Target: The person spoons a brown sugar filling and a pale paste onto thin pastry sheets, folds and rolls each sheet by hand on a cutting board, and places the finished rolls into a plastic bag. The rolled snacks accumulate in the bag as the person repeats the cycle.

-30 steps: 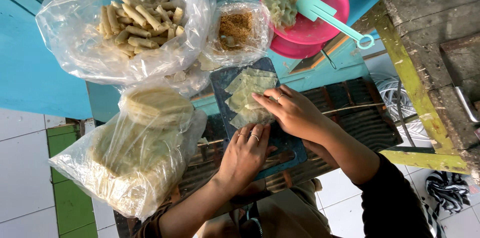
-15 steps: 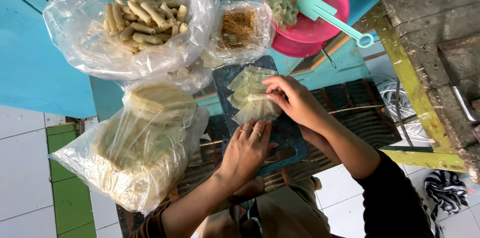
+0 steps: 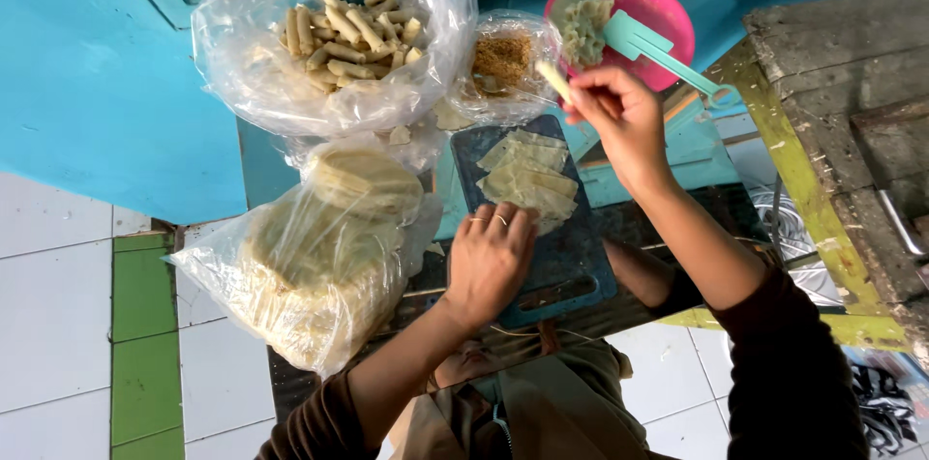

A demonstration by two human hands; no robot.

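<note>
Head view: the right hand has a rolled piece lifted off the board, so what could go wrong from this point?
1. The right hand pinches the small roll only at one end, in mid-air; it might slip or unroll.
2. The left hand rests on the blue cutting board beside the stacked wrappers; a nudge could shift them.
3. The pink bowl sits close to the raised hand and might get bumped.

The left hand (image 3: 489, 262) covers the near edge of the wrapper stack (image 3: 527, 179), and the blue cutting board (image 3: 571, 267) vanishes under it. Right fingers hide one end of the pale roll (image 3: 554, 80). Wrinkled plastic blurs the brown filling (image 3: 501, 59). The bottom edge cuts off both sleeves.
</note>
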